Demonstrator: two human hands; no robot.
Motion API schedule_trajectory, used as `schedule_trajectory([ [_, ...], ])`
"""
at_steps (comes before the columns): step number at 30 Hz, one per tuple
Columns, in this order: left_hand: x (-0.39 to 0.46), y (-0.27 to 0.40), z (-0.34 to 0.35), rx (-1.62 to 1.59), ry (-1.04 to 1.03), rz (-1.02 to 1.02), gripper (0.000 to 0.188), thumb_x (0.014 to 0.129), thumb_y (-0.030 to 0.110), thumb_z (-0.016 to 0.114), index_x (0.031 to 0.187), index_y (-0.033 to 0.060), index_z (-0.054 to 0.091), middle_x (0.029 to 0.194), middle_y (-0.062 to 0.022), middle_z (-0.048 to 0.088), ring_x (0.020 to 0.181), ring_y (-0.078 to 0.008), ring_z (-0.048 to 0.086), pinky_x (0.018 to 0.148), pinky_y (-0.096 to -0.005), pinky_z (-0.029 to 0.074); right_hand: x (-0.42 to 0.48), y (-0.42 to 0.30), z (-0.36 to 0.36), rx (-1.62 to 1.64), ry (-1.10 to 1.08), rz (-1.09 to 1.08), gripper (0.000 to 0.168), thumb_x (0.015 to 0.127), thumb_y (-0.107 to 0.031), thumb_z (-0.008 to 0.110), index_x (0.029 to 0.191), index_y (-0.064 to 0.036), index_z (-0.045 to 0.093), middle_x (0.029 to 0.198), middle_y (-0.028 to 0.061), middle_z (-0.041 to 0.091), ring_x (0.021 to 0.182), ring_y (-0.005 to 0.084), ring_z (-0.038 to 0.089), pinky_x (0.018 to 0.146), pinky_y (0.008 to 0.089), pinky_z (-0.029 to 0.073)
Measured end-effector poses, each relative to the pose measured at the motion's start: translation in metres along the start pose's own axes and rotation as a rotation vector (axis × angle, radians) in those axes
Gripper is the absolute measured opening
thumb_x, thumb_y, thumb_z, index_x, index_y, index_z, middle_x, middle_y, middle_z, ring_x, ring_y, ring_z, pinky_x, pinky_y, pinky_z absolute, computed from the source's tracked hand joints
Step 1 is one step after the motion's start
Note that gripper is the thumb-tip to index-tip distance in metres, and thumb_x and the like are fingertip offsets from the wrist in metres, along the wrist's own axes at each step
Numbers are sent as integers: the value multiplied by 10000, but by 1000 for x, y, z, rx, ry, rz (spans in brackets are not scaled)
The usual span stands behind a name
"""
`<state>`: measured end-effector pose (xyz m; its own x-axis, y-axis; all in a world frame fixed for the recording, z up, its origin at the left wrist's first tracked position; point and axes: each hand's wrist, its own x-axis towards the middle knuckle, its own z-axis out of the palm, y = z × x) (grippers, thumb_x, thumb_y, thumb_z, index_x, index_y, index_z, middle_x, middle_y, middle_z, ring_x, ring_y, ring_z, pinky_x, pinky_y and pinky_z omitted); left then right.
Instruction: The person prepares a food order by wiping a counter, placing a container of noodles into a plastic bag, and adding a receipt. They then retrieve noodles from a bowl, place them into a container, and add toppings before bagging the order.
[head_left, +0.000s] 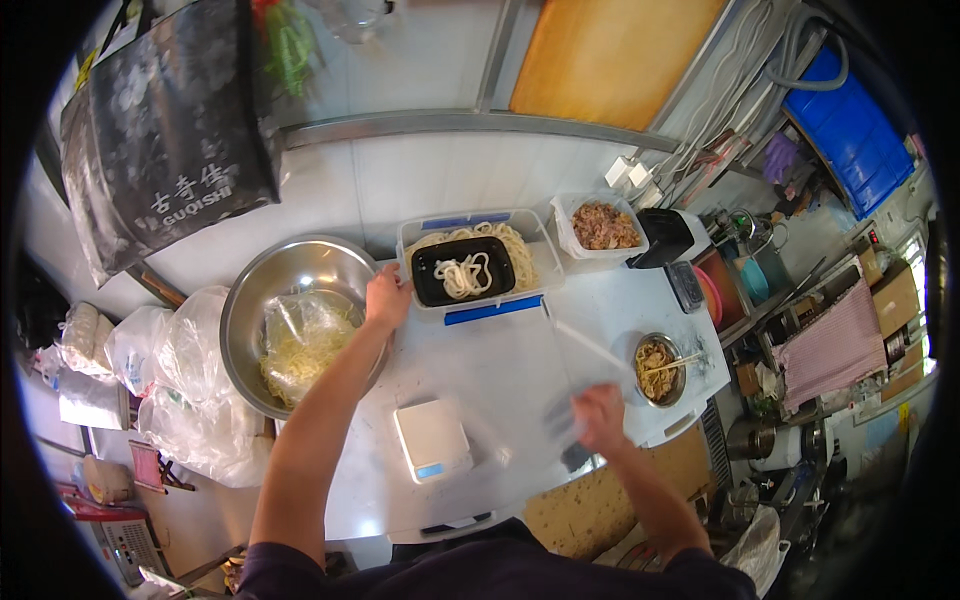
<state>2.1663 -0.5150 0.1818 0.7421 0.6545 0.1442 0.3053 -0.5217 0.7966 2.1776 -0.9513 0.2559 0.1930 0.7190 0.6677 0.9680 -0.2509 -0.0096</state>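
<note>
My left hand (388, 298) is at the right rim of a large steel bowl (244, 315), close to the left end of a clear plastic box (551, 262). Whether its fingers grip an edge cannot be made out. Inside the bowl, a clear plastic bag (298, 322) lies over thin yellow noodles (281, 386). Thick pale noodles (525, 255) fill the box, and a black plastic tray (426, 289) with a small portion of noodles (465, 276) rests on them. Motion blurs my right hand (600, 418), which is above the table's front right part; its fingers look curled.
A white digital scale (431, 439) sits on the white table (495, 360). At right is a steel bowl of food (656, 371) with chopsticks (675, 363). Behind stand a tub of chopped meat (606, 227) and a black container (660, 236). Bulging plastic bags (199, 405) flank the table's left.
</note>
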Motion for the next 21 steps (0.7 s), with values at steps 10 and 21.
schedule_trajectory([
  [10, 42, 35, 46, 600, -44, -405, 357, 797, 124, 664, 1115, 21, 539, 1172, -215, 617, 1104, -375, 618, 910, -450, 528, -133, 11, 48, 256, -531, 121, 403, 781, -158, 714, 1158, -84, 595, 1129, 79, 525, 1050, 287, 540, 894, 444, 420],
  [21, 54, 6, 69, 763, 125, 102, 345, 753, 94, 702, 1082, 98, 599, 1287, -144, 529, 1260, -359, 456, 990, -433, 458, -121, 73, 62, 622, -526, 227, 370, 803, -234, 758, 1097, -70, 606, 1119, 95, 568, 1085, 314, 536, 935, 426, 442],
])
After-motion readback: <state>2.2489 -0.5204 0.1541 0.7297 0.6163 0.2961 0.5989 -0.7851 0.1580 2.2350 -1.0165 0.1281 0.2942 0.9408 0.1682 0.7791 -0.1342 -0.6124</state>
